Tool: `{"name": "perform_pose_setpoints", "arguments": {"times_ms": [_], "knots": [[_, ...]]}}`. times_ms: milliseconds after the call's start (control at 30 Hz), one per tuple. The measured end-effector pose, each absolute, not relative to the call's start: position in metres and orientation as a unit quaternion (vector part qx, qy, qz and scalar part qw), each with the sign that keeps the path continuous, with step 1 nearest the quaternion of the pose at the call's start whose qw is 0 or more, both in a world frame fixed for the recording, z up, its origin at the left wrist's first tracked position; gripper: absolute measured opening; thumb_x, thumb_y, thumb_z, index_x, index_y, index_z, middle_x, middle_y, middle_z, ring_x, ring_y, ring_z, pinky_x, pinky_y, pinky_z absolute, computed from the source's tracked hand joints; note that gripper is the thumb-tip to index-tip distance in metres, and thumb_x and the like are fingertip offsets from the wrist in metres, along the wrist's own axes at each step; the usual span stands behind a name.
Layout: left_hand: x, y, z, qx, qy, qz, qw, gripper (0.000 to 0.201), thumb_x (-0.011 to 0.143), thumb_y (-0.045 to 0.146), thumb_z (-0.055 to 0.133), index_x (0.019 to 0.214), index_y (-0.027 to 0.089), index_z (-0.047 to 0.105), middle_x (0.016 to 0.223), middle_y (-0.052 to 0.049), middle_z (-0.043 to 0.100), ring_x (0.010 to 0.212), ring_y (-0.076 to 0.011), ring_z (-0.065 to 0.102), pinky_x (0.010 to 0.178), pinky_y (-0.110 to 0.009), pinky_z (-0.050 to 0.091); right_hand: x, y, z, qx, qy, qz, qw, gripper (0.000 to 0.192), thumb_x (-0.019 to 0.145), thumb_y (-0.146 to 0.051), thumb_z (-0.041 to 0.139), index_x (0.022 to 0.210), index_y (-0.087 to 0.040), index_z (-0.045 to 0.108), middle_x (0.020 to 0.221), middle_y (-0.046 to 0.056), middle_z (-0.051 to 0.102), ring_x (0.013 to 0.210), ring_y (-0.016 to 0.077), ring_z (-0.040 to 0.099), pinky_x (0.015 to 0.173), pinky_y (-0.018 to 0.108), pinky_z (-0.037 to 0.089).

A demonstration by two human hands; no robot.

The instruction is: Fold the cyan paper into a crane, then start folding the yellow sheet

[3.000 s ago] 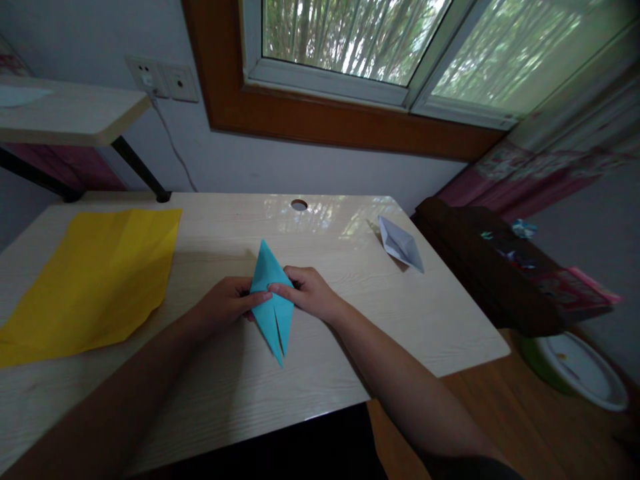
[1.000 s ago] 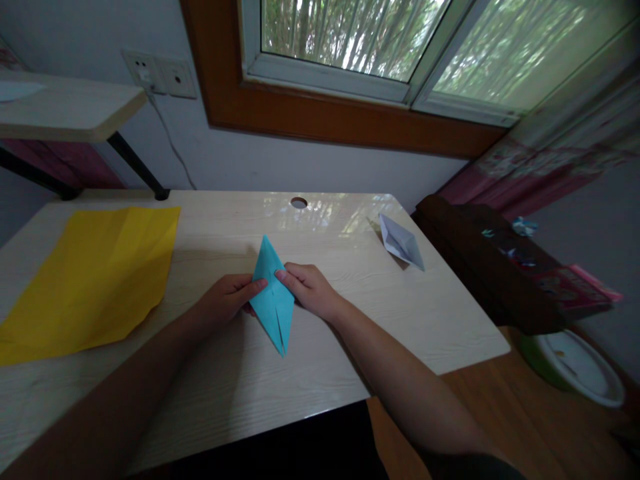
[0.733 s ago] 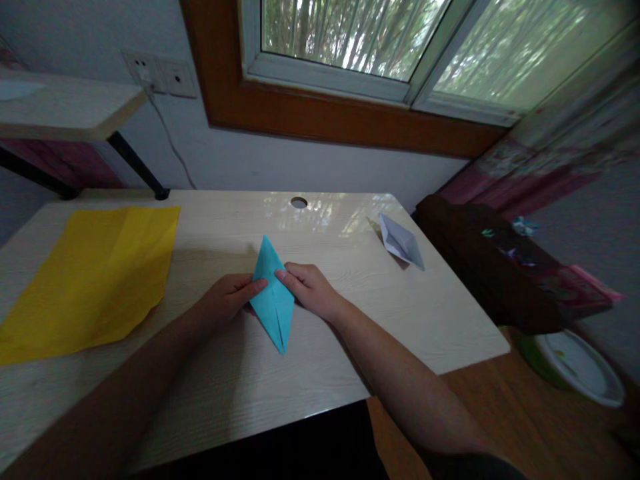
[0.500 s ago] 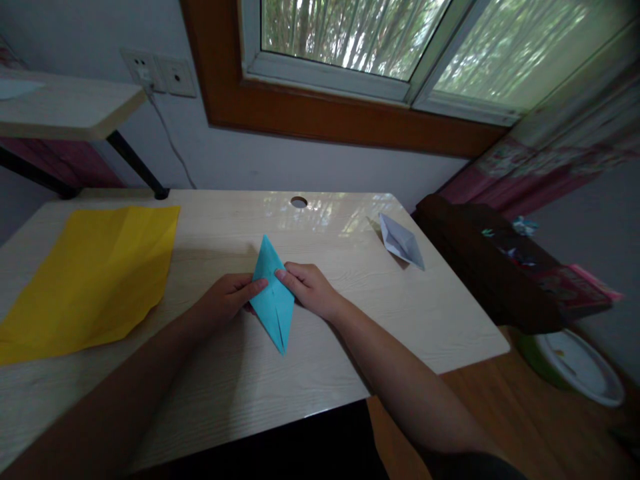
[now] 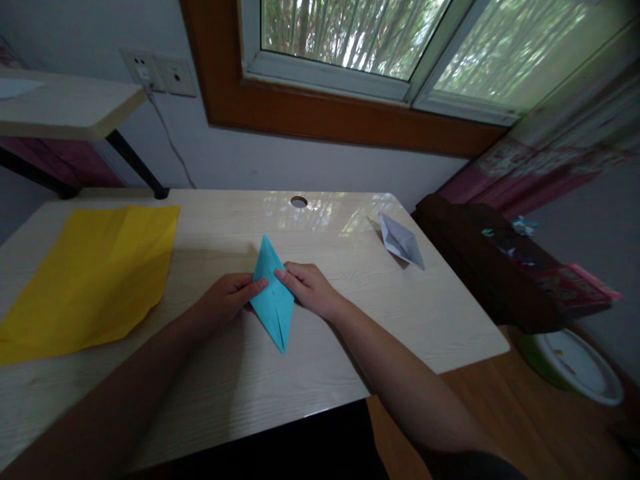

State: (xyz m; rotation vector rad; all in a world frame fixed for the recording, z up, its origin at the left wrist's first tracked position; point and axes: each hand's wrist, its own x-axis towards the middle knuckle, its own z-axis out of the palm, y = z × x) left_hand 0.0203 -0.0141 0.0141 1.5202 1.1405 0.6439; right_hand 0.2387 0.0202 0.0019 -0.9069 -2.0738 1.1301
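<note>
A folded turquoise paper (image 5: 276, 308), shaped like a long diamond, is held between my two hands over the desk. Its lower half shows a slit running down to the bottom point. My left hand (image 5: 231, 297) pinches the left edge, thumb on top and fingers underneath. On the opposite side, my right hand (image 5: 311, 288) grips the right edge with its thumb lying on the upper face. Most fingertips are hidden behind the paper.
A large yellow paper sheet (image 5: 100, 273) lies on the left of the pale wooden desk (image 5: 200, 393). A folded white paper boat (image 5: 401, 241) rests at the right. A raised shelf (image 5: 70, 110) stands at back left. A round basin (image 5: 575, 367) is on the floor.
</note>
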Motion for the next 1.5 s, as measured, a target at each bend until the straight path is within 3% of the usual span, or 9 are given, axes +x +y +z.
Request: {"name": "perform_pose_setpoints", "arguments": {"times_ms": [1500], "knots": [[0.018,-0.0117,0.0093,0.642,0.482,0.267,0.533,0.045,0.092,0.057,0.052,0.07,0.018,0.057,0.063,0.002,0.055,0.06,-0.0151,0.049,0.057,-0.026,0.039,0.2391,0.0195,0.0014,-0.353,-0.78,0.425,0.295,0.046,0.102,-0.054,0.043,0.069,-0.021,0.042,0.063,-0.004,0.042,0.06,0.0108,0.041,0.06,0.025,0.035]]}}
